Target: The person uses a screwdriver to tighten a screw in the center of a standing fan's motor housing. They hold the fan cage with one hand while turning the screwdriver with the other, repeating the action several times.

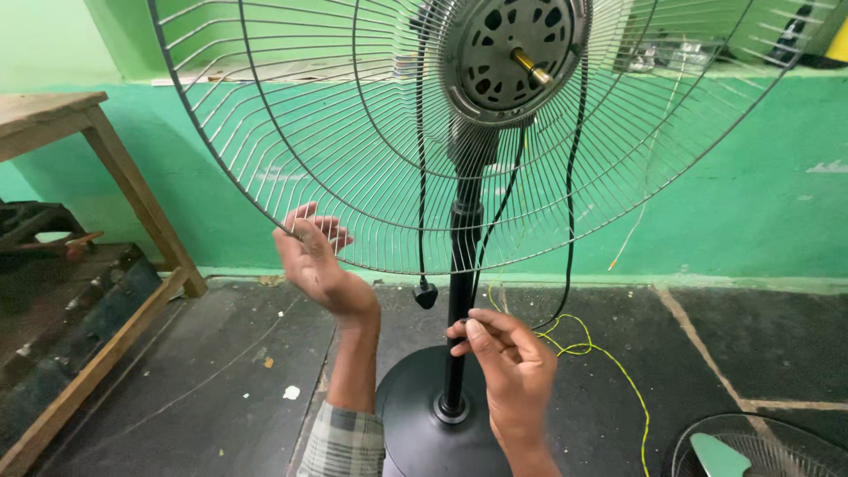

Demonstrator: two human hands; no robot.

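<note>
The wire guard (353,159) and second fan (760,450) are edge-cropped.

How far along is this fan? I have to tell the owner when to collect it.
Done: the rear wire guard sits on the motor, upright on its pole and base. In hand: the left hand grips the guard's rim, the right hand is at the pole. Left: the bare shaft carries no blade and no front guard is on.
</note>
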